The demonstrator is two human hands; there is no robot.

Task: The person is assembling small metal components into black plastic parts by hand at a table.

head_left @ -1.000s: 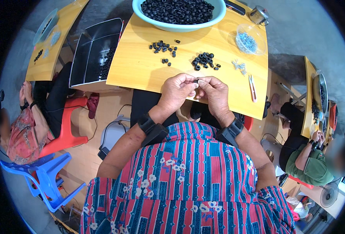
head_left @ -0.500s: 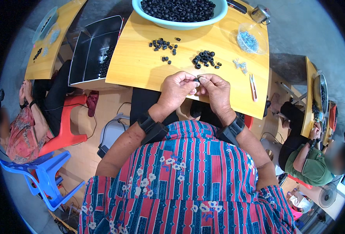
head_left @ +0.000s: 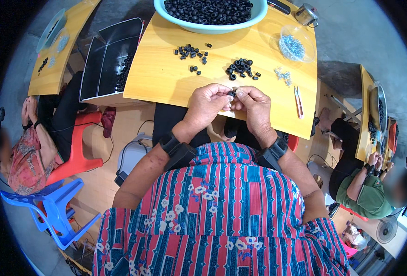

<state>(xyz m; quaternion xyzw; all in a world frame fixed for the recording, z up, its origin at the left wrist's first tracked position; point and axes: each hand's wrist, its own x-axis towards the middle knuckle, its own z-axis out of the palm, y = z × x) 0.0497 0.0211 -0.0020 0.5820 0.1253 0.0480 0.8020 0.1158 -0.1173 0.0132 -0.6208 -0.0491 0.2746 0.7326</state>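
Note:
Just above the table's near edge, my left hand [head_left: 208,104] pinches a small black round part [head_left: 231,93] between thumb and fingertips. My right hand [head_left: 255,105] is closed right beside it, thumb against the fingers; what those fingers hold is too small and covered to make out. Beyond my hands lies a pile of black ring-like parts [head_left: 240,68]. A looser group of short black cylinders [head_left: 189,52] sits farther left. Small clear bluish pieces [head_left: 284,76] lie right of the pile, near a pair of thread snips [head_left: 298,102].
At the far edge stands a light-blue basin [head_left: 212,29] full of black parts. A clear tub [head_left: 284,50] of bluish pieces and a metal cup [head_left: 306,15] are at the far right. Left of the table is a black-lined box [head_left: 100,69]. People sit at tables on both sides.
My hands stay together at nearly the same spot, with small finger shifts around the black part. The piles on the table look unchanged.

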